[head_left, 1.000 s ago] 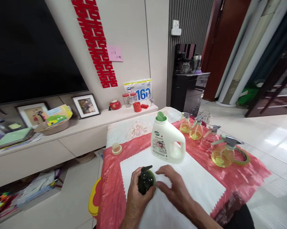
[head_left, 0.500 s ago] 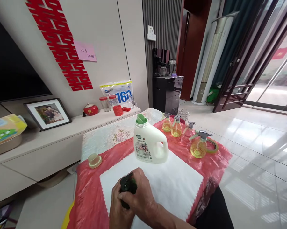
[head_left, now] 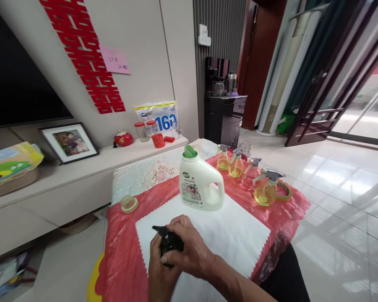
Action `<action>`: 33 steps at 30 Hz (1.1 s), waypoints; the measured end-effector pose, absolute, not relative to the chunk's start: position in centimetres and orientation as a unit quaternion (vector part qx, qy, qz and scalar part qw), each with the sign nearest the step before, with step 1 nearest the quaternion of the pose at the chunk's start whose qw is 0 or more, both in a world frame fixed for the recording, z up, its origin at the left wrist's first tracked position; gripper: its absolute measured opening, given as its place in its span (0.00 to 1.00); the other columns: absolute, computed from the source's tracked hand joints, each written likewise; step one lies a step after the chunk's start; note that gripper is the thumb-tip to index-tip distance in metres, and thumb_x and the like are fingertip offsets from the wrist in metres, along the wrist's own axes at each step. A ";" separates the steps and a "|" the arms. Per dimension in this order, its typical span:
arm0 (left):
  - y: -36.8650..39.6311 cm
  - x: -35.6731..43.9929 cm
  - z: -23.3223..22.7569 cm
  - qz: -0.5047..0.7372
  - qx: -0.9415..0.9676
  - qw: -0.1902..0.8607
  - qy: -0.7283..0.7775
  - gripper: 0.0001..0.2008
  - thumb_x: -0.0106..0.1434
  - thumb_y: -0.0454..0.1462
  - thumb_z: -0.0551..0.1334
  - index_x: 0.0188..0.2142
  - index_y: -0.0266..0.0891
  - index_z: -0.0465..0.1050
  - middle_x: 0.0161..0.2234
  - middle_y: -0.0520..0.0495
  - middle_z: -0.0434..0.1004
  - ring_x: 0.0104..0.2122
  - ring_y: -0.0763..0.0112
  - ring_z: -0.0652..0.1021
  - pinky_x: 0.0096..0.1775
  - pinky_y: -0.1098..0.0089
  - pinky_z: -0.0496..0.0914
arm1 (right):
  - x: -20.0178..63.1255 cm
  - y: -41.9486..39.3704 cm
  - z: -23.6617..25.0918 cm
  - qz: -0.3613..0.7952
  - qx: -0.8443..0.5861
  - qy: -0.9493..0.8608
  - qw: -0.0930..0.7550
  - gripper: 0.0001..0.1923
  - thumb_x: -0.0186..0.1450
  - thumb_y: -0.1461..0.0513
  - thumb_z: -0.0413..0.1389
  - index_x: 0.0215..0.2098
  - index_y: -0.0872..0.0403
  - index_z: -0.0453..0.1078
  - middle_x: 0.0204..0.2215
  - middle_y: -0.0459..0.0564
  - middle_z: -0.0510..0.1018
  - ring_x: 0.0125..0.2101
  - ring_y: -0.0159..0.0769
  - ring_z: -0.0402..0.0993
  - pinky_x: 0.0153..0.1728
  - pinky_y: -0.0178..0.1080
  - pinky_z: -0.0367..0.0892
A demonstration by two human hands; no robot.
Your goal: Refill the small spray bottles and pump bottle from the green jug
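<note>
In the head view I am holding the dark pump bottle (head_left: 175,243) low over the near part of the white cloth (head_left: 231,233). Its long axis is standing roughly upright, though my downward look is foreshortening it and my hands are hiding its base. My left grip (head_left: 163,272) is wrapping the bottle's left side; my right grip (head_left: 193,248) is clasping it from the right, thumb lying across the front. Both are touching it, so neither is nearer; I cannot tell how the fingertips are meeting behind it. The spout (head_left: 159,230) is pointing left, above my left grip. The white jug (head_left: 199,184) is standing on the cloth beyond the bottle and slightly right, apart from both hands. The clear cap (head_left: 129,204) is resting on the red plastic sheet (head_left: 121,239) over the worktop (head_left: 138,170), off to the left.

Compared with one second ago, my right grip is now pressing against the bottle instead of hovering beside it, and the spout is pointing left rather than right.
</note>
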State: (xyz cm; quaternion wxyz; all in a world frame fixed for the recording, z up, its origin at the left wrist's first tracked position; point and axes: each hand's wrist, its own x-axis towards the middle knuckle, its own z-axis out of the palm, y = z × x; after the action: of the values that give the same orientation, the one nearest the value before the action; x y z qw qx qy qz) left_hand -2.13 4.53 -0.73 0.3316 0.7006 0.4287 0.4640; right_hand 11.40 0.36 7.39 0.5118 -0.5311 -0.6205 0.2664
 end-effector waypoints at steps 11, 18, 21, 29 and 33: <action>2.8 -0.8 1.8 0.497 0.694 0.326 0.406 0.33 0.55 0.41 0.68 0.59 0.40 0.62 0.52 0.37 0.73 0.50 0.52 0.79 0.47 0.53 0.78 | 12.7 -0.5 8.9 0.288 -0.511 -0.644 0.491 0.17 0.65 0.59 0.55 0.52 0.53 0.69 0.46 0.50 0.72 0.47 0.37 0.65 0.51 0.41 0.63; 2.9 -1.0 1.9 0.493 0.704 0.329 0.391 0.34 0.55 0.44 0.70 0.59 0.40 0.61 0.52 0.38 0.72 0.51 0.52 0.77 0.49 0.54 0.76 | 11.4 -0.1 9.9 0.246 -0.567 -0.597 0.512 0.09 0.60 0.65 0.58 0.40 0.54 0.71 0.37 0.48 0.72 0.39 0.34 0.65 0.42 0.38 0.63; 3.0 -1.1 1.6 0.493 0.706 0.339 0.380 0.36 0.57 0.51 0.69 0.60 0.40 0.60 0.54 0.37 0.70 0.54 0.51 0.75 0.54 0.51 0.73 | 12.3 -0.2 11.5 0.231 -0.537 -0.591 0.555 0.11 0.66 0.61 0.56 0.46 0.53 0.71 0.41 0.47 0.74 0.41 0.32 0.69 0.45 0.37 0.67; 3.1 -1.4 0.9 0.484 0.696 0.363 0.386 0.43 0.54 0.60 0.69 0.61 0.40 0.60 0.57 0.35 0.67 0.58 0.49 0.72 0.60 0.47 0.68 | 19.9 -1.0 14.9 0.170 -0.570 -0.517 0.615 0.28 0.73 0.47 0.48 0.64 0.53 0.56 0.57 0.56 0.67 0.47 0.36 0.72 0.48 0.42 0.71; 3.2 -1.3 1.0 0.484 0.698 0.353 0.393 0.43 0.53 0.58 0.69 0.60 0.39 0.61 0.56 0.35 0.68 0.57 0.49 0.73 0.59 0.47 0.68 | 22.3 -1.2 12.3 0.194 -0.646 -0.577 0.461 0.22 0.68 0.49 0.56 0.51 0.56 0.71 0.40 0.52 0.73 0.36 0.32 0.70 0.37 0.36 0.68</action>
State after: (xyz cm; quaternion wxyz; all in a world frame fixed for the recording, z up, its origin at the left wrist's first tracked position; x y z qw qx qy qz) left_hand -1.30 3.18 1.00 0.3528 0.6975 0.3928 0.4844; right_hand 22.32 -1.18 12.26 0.4608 -0.6460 -0.5768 0.1941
